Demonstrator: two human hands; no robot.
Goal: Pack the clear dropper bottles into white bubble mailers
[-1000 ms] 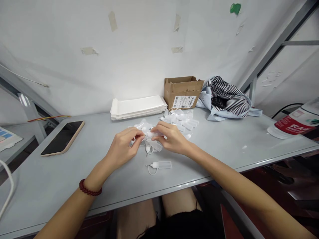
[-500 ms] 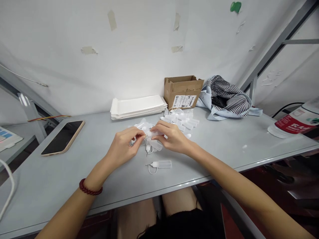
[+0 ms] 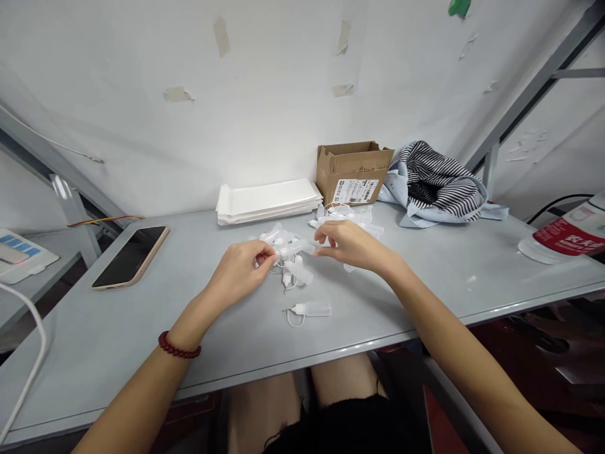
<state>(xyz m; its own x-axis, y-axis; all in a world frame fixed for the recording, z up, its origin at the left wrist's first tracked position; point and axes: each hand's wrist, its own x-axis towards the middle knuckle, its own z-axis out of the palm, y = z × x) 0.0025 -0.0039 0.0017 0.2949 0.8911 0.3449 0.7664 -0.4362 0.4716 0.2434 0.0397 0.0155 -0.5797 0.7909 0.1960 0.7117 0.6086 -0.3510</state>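
Observation:
My left hand (image 3: 241,271) pinches the capped tip of a small translucent dropper bottle (image 3: 295,250) above the grey table (image 3: 118,328). My right hand (image 3: 352,244) hovers just right of that bottle with loosely curled, parted fingers and nothing visibly in them. Under and behind the hands lies a heap of several small clear bottles and caps (image 3: 293,271). One bottle with a looped cap (image 3: 309,309) lies alone nearer the front edge.
A phone (image 3: 131,256) lies face up at the left. A stack of white bags (image 3: 267,200), a cardboard box (image 3: 354,171) and striped cloth (image 3: 437,183) sit along the wall. A red-labelled package (image 3: 564,234) is at the right edge, a white cable (image 3: 28,359) at the left.
My right hand has let go of the bottle and drawn off to the right. My left hand still holds the bottle by its tip. The camera has turned slightly.

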